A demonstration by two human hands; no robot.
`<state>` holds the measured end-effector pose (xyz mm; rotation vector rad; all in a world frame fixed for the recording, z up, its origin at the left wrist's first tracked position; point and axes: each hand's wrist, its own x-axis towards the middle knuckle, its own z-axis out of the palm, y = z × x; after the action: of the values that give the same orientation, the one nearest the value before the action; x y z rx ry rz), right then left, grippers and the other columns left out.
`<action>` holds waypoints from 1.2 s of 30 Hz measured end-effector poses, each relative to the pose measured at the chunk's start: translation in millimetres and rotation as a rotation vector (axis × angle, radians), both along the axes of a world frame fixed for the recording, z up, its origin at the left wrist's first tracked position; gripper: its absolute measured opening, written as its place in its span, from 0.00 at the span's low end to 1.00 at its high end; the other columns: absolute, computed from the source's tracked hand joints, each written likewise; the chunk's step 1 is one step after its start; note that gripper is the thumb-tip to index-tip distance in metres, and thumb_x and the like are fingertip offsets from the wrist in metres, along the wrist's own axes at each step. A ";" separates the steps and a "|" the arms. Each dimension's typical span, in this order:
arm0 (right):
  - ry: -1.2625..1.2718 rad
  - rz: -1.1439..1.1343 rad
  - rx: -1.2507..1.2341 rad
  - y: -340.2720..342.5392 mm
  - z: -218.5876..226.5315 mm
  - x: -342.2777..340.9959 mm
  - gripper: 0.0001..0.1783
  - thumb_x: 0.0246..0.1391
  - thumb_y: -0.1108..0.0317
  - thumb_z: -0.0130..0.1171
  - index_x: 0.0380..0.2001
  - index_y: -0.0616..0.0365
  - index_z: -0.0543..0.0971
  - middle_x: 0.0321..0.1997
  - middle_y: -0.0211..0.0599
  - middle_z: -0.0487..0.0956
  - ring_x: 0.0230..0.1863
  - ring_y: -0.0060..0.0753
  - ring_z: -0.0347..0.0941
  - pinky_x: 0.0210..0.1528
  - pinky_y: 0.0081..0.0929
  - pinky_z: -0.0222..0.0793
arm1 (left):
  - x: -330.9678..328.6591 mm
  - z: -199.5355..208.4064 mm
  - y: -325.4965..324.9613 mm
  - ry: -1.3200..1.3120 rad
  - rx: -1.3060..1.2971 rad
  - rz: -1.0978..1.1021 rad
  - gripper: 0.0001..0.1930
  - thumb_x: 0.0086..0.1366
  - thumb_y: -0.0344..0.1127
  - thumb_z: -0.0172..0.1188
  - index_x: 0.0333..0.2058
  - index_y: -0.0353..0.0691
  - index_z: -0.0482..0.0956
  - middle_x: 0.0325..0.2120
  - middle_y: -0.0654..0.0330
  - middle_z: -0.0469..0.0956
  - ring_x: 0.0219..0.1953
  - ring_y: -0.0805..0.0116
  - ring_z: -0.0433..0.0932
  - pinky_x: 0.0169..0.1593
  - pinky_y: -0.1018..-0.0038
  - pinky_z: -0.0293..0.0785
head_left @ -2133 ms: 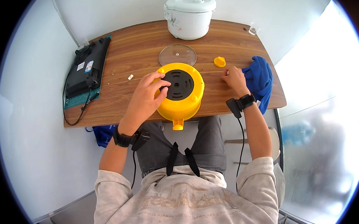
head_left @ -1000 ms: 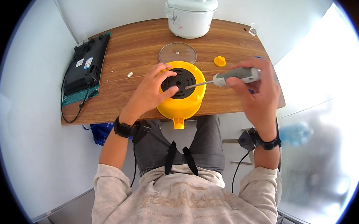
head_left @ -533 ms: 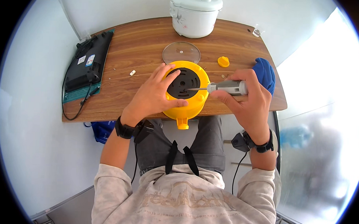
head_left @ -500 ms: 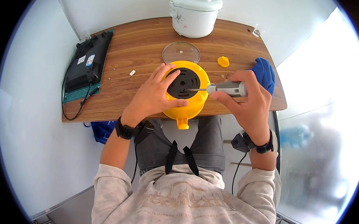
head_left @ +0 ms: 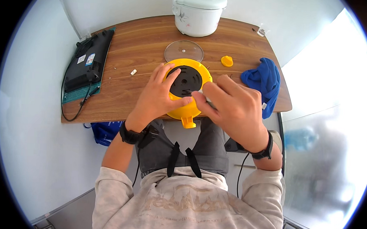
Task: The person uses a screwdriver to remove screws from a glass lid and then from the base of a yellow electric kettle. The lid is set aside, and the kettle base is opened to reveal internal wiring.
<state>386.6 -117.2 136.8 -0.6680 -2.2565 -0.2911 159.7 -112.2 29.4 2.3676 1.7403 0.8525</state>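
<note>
A yellow electric pot (head_left: 186, 111) rests at the table's near edge with its round black slotted base (head_left: 185, 80) facing up and a small yellow handle pointing toward me. My left hand (head_left: 157, 91) grips its left side, fingertips over the base's rim and thumb along the lower edge. In my right hand (head_left: 235, 106) is a grey screwdriver (head_left: 210, 101), closed fingers hiding most of its handle. Its dark tip reaches the lower right of the base; whether it sits in a screw I cannot tell.
Beyond the pot lie a round glass lid (head_left: 184, 52) and a yellow knob (head_left: 227, 61). A white rice cooker (head_left: 197, 20) stands at the back. To the right is a blue cloth (head_left: 263, 83); at left, a black appliance (head_left: 88, 64) with a cord. A small white piece (head_left: 133, 72) lies between.
My right hand has rolled over so its back faces up, and has shifted slightly left and down, now covering most of the screwdriver. My left hand keeps its hold on the pot.
</note>
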 end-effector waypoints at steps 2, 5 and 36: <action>-0.038 0.020 -0.004 -2.2 -1.1 -2.2 0.13 0.51 0.64 0.70 0.24 0.51 0.73 0.21 0.27 0.65 0.15 0.24 0.67 0.16 0.24 0.64 | -0.5 -1.2 -1.3 0.009 0.003 0.003 0.47 0.58 0.70 0.62 0.61 0.34 0.73 0.67 0.48 0.62 0.71 0.46 0.58 0.69 0.56 0.62; 0.030 -0.028 -0.061 -9.4 -11.6 9.9 0.11 0.50 0.65 0.71 0.26 0.51 0.76 0.22 0.28 0.69 0.16 0.25 0.68 0.17 0.25 0.65 | 0.3 2.8 -1.0 0.010 0.002 -0.005 0.44 0.58 0.70 0.62 0.61 0.38 0.74 0.66 0.48 0.62 0.70 0.44 0.58 0.69 0.55 0.62; 0.269 -0.126 -0.617 -34.3 -94.4 47.3 0.20 0.51 0.70 0.71 0.49 0.56 0.83 0.32 0.39 0.81 0.26 0.41 0.78 0.28 0.29 0.73 | 1.7 18.7 -1.0 -0.286 0.064 -0.066 0.23 0.63 0.30 0.62 0.58 0.42 0.78 0.63 0.51 0.67 0.61 0.50 0.72 0.59 0.64 0.74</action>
<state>434.0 -151.5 42.4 -1.0936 -2.0378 0.4347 161.5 -113.2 48.1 2.1939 1.5376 1.1844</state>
